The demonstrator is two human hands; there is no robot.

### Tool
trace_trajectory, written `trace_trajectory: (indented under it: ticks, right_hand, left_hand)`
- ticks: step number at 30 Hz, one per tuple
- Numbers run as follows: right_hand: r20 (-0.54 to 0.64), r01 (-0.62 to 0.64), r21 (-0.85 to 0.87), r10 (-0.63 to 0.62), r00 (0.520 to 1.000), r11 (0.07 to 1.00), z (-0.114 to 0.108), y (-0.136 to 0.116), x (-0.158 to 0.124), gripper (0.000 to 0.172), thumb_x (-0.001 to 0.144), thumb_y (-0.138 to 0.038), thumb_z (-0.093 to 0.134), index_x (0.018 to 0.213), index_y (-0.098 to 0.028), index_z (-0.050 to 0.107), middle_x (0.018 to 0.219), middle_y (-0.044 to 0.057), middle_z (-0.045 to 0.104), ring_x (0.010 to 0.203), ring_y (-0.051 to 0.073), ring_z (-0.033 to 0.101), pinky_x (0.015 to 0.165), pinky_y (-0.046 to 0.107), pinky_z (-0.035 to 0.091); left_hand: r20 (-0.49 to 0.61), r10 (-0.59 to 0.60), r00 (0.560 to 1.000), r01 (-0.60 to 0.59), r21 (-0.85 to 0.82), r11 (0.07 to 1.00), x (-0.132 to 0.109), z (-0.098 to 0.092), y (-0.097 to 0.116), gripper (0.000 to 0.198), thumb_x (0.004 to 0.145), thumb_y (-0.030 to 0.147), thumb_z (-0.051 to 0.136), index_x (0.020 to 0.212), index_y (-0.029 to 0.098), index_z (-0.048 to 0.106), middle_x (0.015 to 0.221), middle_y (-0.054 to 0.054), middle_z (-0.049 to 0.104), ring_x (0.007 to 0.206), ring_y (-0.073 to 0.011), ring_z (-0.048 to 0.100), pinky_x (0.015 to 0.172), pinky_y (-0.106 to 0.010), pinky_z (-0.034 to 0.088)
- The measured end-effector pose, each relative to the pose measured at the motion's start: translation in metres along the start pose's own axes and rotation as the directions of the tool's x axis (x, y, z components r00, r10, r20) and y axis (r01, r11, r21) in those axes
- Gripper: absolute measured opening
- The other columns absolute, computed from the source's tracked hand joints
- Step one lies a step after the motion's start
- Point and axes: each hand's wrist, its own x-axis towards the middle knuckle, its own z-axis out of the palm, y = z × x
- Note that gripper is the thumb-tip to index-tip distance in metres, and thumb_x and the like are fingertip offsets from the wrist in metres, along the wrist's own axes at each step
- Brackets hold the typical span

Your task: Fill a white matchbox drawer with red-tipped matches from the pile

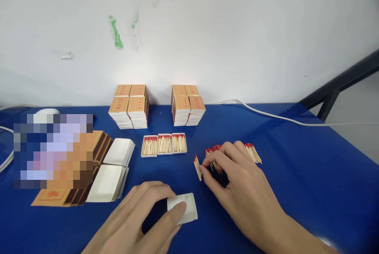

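My left hand (148, 214) is curled round a small white matchbox tray (184, 206) on the blue table, thumb on its near edge. My right hand (237, 179) lies over a loose heap of red-tipped matches (251, 152), its fingers pinching a small bundle of matches (197, 167) at the heap's left end. Three filled trays of matches (164, 144) sit side by side just beyond the hands.
Two stacks of closed orange matchboxes (129, 106) (187, 104) stand at the back by the white wall. Piles of white trays (114, 167) and brown-orange sleeves (63, 195) lie at the left, partly under a blurred patch. A white cable (266, 114) runs along the table's back right.
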Motion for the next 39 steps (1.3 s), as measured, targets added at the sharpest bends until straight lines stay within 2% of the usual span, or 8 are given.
trace_trajectory:
  ticks: [8,17,20,22,24,29,34,39]
  right_hand:
    - [-0.002,-0.036,0.013,0.036,0.999,0.999,-0.001,-0.002,0.000,0.023,0.106,-0.032,0.070,0.086,-0.023,0.062,0.091,0.004,0.060,0.089,0.023,0.053,0.070,0.040,0.047]
    - [0.007,0.009,0.004,-0.009,1.000,1.000,-0.005,-0.003,-0.001,0.018,0.103,-0.033,0.075,0.093,-0.023,0.063,0.097,0.005,0.060,0.092,0.024,0.053,0.073,0.041,0.050]
    - [0.050,0.055,-0.018,-0.054,0.997,0.998,-0.011,0.004,-0.001,0.035,0.090,-0.044,0.089,0.104,-0.025,0.064,0.105,0.006,0.060,0.097,0.027,0.053,0.074,0.042,0.052]
    - [0.080,0.077,-0.027,-0.075,0.994,0.997,-0.014,0.010,0.000,0.047,0.083,-0.048,0.095,0.109,-0.026,0.064,0.108,0.007,0.059,0.100,0.029,0.052,0.075,0.043,0.053]
    - [0.096,0.095,-0.029,-0.092,0.991,0.995,-0.015,0.014,0.002,0.050,0.080,-0.046,0.097,0.111,-0.026,0.064,0.109,0.007,0.058,0.101,0.029,0.051,0.078,0.044,0.054]
    - [0.069,0.116,-0.018,-0.115,0.991,0.993,-0.012,0.018,0.009,0.045,0.084,-0.044,0.095,0.107,-0.023,0.063,0.108,0.008,0.056,0.101,0.028,0.047,0.077,0.041,0.054]
    - [0.050,0.121,-0.019,-0.120,0.991,0.992,-0.009,0.017,0.011,0.044,0.084,-0.046,0.094,0.103,-0.022,0.062,0.107,0.008,0.055,0.099,0.027,0.046,0.078,0.042,0.054]
    - [0.042,0.116,-0.003,-0.116,0.992,0.993,-0.011,0.016,0.010,0.035,0.093,-0.047,0.086,0.103,-0.022,0.063,0.106,0.008,0.055,0.100,0.027,0.047,0.079,0.043,0.053]
  left_hand:
    - [0.043,0.039,0.998,-0.041,0.028,0.999,-0.003,0.000,-0.004,0.034,0.107,0.009,0.058,0.138,0.019,0.069,0.132,-0.015,0.061,0.119,-0.0226,0.069,0.095,-0.034,0.068]
    - [0.077,0.027,0.997,-0.029,0.029,0.999,-0.002,-0.001,-0.005,0.034,0.109,0.010,0.050,0.136,0.020,0.068,0.129,-0.013,0.064,0.115,-0.0212,0.073,0.093,-0.032,0.069]
    - [0.075,0.010,0.997,-0.011,0.015,1.000,-0.001,-0.001,-0.003,0.033,0.109,0.009,0.050,0.133,0.021,0.069,0.126,-0.011,0.066,0.112,-0.0196,0.073,0.092,-0.030,0.068]
    - [0.021,0.009,1.000,-0.009,0.011,1.000,0.000,-0.001,-0.002,0.033,0.109,0.008,0.050,0.131,0.020,0.070,0.124,-0.011,0.066,0.111,-0.0196,0.073,0.091,-0.030,0.068]
    - [-0.005,0.014,1.000,-0.014,0.015,1.000,0.001,0.000,-0.001,0.033,0.108,0.007,0.050,0.131,0.020,0.071,0.124,-0.011,0.066,0.110,-0.0198,0.072,0.090,-0.030,0.068]
    - [0.033,0.006,0.999,-0.007,0.027,1.000,0.000,-0.002,-0.003,0.035,0.106,0.007,0.053,0.133,0.022,0.070,0.126,-0.011,0.067,0.111,-0.0204,0.073,0.091,-0.030,0.068]
    - [0.089,0.015,0.996,-0.017,0.019,1.000,-0.003,-0.001,-0.005,0.039,0.107,0.007,0.049,0.137,0.022,0.069,0.129,-0.012,0.067,0.111,-0.0197,0.075,0.091,-0.029,0.069]
    - [0.020,0.025,0.999,-0.026,0.033,0.999,-0.003,0.001,-0.005,0.039,0.104,0.007,0.057,0.137,0.023,0.070,0.129,-0.011,0.067,0.115,-0.0215,0.073,0.093,-0.032,0.069]
